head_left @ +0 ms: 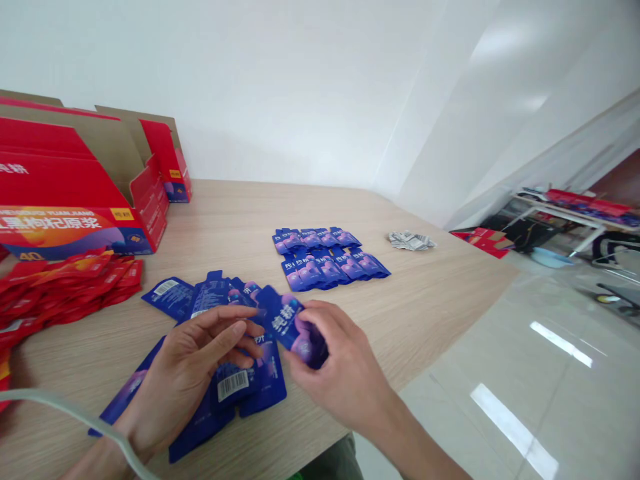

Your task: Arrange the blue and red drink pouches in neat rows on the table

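My right hand (340,363) grips a blue pouch (284,319) with purple fruit print, its printed front facing up. Fingers loosely curled and apart, my left hand (200,360) hovers over a loose pile of blue pouches (267,377) and holds nothing that I can see. Some pouches in that pile lie with barcodes up. Farther back on the table, more blue pouches lie overlapped in two rows, a back row (315,239) and a front row (333,268).
Open red cartons (75,193) stand at the back left, with a heap of red pouches (65,287) in front. Crumpled paper (411,241) lies at the right of the wooden table (235,207). A pale cable (75,417) crosses the lower left. Beyond the right edge is tiled floor.
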A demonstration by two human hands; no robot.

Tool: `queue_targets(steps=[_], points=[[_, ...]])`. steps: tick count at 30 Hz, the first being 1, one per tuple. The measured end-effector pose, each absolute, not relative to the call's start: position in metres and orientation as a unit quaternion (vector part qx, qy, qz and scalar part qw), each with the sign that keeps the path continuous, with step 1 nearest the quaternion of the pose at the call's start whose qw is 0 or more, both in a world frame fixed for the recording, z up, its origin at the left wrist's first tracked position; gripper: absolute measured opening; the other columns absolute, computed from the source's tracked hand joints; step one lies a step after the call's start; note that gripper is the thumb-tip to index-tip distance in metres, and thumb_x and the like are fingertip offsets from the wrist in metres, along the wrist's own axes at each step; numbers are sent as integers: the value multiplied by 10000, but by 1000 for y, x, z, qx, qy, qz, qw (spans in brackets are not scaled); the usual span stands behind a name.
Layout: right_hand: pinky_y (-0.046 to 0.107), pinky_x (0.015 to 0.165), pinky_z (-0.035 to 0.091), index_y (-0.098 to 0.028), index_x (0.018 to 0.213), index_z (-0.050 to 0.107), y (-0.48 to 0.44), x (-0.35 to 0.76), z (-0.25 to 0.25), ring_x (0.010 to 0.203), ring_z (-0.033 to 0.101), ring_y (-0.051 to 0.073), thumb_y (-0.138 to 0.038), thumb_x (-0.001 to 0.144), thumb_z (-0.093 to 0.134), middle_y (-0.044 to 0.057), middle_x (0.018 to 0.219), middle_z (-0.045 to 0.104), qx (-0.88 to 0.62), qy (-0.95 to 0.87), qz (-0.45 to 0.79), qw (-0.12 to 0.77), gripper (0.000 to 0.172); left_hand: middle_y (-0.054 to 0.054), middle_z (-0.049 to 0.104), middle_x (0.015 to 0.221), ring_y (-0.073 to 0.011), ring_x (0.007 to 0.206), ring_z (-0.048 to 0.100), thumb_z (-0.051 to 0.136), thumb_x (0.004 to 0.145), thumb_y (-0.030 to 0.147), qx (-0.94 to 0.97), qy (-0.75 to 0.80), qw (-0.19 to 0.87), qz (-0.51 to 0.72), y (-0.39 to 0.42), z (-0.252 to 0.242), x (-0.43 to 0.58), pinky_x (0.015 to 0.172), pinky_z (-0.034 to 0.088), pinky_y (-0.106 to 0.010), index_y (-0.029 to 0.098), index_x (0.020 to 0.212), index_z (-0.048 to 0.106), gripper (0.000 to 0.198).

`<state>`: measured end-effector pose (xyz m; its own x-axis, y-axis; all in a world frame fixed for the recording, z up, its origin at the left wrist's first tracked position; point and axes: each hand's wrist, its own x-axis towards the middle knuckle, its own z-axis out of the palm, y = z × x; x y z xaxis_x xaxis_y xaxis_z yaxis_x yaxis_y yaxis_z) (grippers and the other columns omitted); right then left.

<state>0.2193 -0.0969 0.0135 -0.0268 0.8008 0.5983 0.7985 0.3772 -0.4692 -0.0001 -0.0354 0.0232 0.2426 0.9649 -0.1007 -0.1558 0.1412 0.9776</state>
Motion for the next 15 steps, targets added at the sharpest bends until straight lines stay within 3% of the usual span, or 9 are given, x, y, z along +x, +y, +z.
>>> queue_targets(steps=[5,9,15], points=[[384,883,582,-208,1094,729,-99,331,15,915,736,245,-352,863,743,84,1113,782,-740,-592,-43,317,272,-118,829,887,-202,691,754,1023,585,551,461,445,594,487,-30,28,-8,591,629,-232,170,931,870,537],[373,879,542,-179,1028,767,-94,401,7,956,738,280,-358,881,740,109,1072,793,-826,-538,-46,161,232,-112,831,881,-204,691,752,1033,571,522,447,453,597,488,-25,23,-9,591,632,-229,182,927,871,519],[359,906,531,-176,1106,800,-83,428,-1,1034,753,295,-428,933,725,109,1115,812,-840,-532,-24,107,315,-97,829,889,-197,708,744,1041,585,476,449,445,591,500,-22,18,-10,600,631,-219,195,940,872,483]])
